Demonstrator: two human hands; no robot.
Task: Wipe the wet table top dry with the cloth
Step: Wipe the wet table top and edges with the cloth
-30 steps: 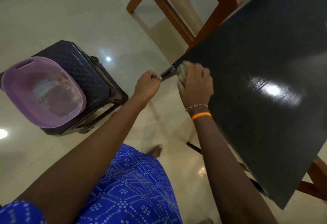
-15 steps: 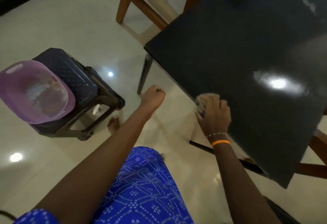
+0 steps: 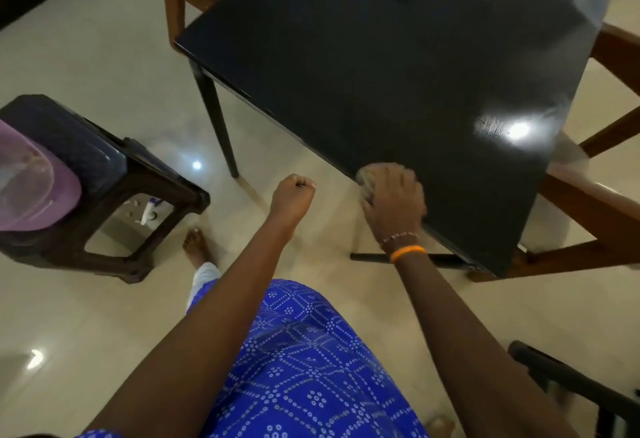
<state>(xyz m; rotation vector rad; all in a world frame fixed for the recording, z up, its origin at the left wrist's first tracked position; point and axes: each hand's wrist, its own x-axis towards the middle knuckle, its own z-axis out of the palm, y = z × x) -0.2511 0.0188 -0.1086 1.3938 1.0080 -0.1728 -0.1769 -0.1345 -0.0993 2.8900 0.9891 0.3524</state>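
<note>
Pressing on the glossy black table top [image 3: 398,67], a bunched pale cloth [image 3: 367,178] is gripped by the right hand [image 3: 393,200]; the left hand [image 3: 292,195] is fisted.

The dark table top [image 3: 398,57] is lying bare across the upper middle and right of the frame, offering open room everywhere past the right hand [image 3: 394,202], which is pressing the cloth [image 3: 367,179] at its near edge. The left hand [image 3: 292,195] is hanging fisted over open floor at centre. Wooden chairs [image 3: 613,178] are crowding the table's right and far sides, and a dark stool [image 3: 114,195] carrying a purple basin [image 3: 34,192] is blocking the left.
</note>
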